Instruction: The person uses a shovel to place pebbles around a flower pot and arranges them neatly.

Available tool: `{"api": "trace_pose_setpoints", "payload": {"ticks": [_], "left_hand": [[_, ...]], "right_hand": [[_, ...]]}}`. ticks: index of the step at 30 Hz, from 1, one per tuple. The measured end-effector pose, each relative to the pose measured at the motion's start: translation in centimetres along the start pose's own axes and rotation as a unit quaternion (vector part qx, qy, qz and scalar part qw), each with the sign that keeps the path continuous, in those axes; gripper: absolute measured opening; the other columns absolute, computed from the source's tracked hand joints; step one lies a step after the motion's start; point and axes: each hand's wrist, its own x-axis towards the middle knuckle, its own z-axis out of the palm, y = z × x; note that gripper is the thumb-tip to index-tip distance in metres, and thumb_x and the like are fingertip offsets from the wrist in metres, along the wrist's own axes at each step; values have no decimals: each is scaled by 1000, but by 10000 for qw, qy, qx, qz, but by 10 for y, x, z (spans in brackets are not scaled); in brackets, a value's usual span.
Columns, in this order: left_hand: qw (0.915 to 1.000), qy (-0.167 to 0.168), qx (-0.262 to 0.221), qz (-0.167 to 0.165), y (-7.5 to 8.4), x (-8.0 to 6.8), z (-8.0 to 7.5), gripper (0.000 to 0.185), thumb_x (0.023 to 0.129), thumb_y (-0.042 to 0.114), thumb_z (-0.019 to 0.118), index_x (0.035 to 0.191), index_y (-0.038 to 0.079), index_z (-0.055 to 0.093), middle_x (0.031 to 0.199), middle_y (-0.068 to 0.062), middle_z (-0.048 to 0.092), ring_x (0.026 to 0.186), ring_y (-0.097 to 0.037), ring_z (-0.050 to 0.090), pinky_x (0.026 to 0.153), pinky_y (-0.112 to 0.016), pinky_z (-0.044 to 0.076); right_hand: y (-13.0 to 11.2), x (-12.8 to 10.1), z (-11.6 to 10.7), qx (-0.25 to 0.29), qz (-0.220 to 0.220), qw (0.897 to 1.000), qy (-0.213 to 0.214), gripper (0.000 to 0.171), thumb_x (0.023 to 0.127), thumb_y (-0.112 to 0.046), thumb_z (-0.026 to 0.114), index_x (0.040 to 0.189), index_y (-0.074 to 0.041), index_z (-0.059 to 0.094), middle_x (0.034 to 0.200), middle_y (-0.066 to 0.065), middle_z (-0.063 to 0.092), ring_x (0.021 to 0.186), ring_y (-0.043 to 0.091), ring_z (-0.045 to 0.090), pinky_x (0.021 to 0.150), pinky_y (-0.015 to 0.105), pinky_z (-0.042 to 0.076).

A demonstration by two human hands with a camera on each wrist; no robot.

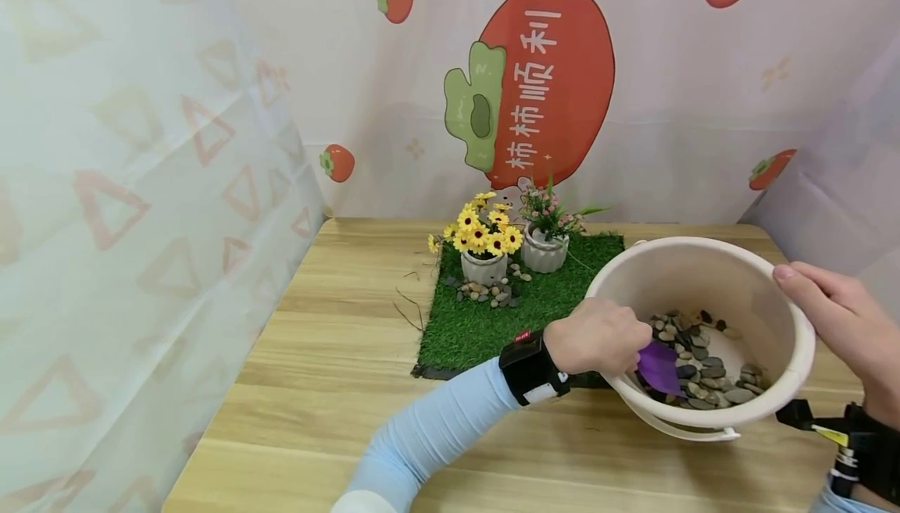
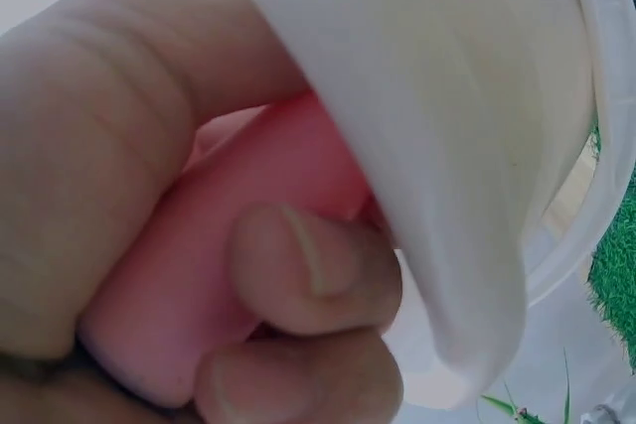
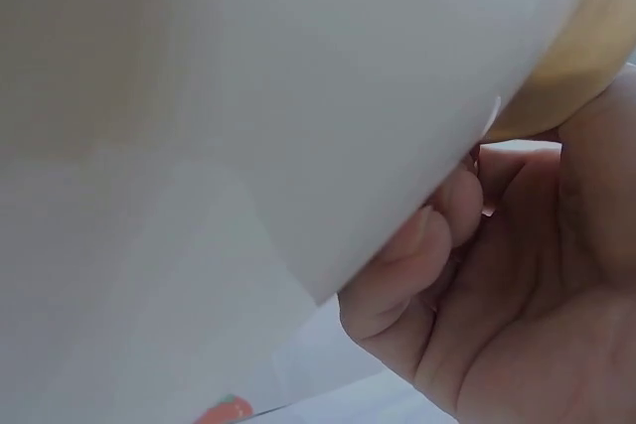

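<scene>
A white bucket [image 1: 794, 341] is tilted with its mouth toward me at the right of the table. My right hand [image 1: 840, 310] grips its rim, thumb over the edge and fingers curled beneath, as the right wrist view shows. Inside the bucket lie many grey and tan pebbles [image 1: 713, 376]. My left hand [image 1: 598, 335] reaches over the bucket's left rim and holds a small toy shovel. Its purple blade [image 1: 659, 366] is down among the pebbles. In the left wrist view, fingers and thumb wrap round the shovel's pink handle [image 2: 268, 186].
Behind the left hand lies a green turf mat [image 1: 464, 341] on the wooden table [image 1: 337, 341]. A pot of yellow flowers [image 1: 485, 263] and a pot of pink flowers [image 1: 544, 251] stand on it, with loose pebbles [image 1: 485, 292] around them. Thin dark twigs [image 1: 409, 310] lie left of the mat.
</scene>
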Motion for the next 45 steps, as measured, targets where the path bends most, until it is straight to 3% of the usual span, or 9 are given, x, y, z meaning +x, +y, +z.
{"api": "trace_pose_setpoints", "payload": {"ticks": [3,11,18,21,25,30,35,40,45], "left_hand": [[9999,130,76,36,0,1,0,19,99,24,55,80,27,54,78,12,57,69,-4,52,57,-21,37],[9989,342,271,141,4,7,2,19,101,28,51,82,28,54,79,14,60,70,-2,55,59,-21,40],[9990,411,-15,192,6,13,5,19,102,31,51,83,29,55,78,13,58,67,-2,53,57,-21,38],[9989,436,-64,183,9,16,6,19,101,33,52,83,29,55,75,13,55,65,-3,51,55,-21,33],[9992,272,-303,29,19,24,12,21,103,40,47,86,31,54,76,15,54,65,-1,52,56,-20,38],[9968,154,-782,-102,33,34,28,29,105,42,38,82,31,51,73,15,54,65,2,54,53,-20,45],[9943,578,-884,-120,31,37,35,28,105,42,41,81,29,50,70,16,50,64,3,52,51,-17,43],[9908,983,-934,13,27,35,37,23,105,40,42,87,29,52,70,17,51,62,5,51,48,-15,40],[9858,1618,-443,-30,21,32,37,26,106,38,38,90,26,55,70,15,52,61,3,52,44,-15,36]], "right_hand": [[0,1,0,-35,-92,9999,41,32,106,-31,41,103,-7,62,71,-3,66,62,10,59,56,22,40],[6,3,-3,223,-377,9985,343,24,105,-22,45,92,-17,64,65,-9,63,57,7,56,53,21,38],[7,4,-2,279,-502,9965,603,25,104,-19,47,86,-22,64,61,-11,60,52,6,56,50,19,39],[8,1,-3,535,-447,9954,653,28,103,-17,48,84,-26,65,59,-12,62,49,6,57,49,19,41],[9,-4,-2,857,-430,9925,757,31,102,-13,49,80,-24,67,55,-12,63,44,6,58,44,20,42],[8,-5,2,422,-636,9944,735,28,102,-14,49,79,-20,62,54,-9,55,43,7,51,43,23,36],[7,-2,2,101,-642,9963,555,25,104,-18,47,82,-19,60,59,-9,54,49,8,51,46,23,36],[4,0,1,0,-228,9993,287,25,105,-25,45,90,-13,61,66,-8,56,57,8,51,51,24,36],[5,1,0,-15,267,9996,115,35,105,-35,43,98,-7,62,73,-8,60,66,7,53,55,25,39]]}}
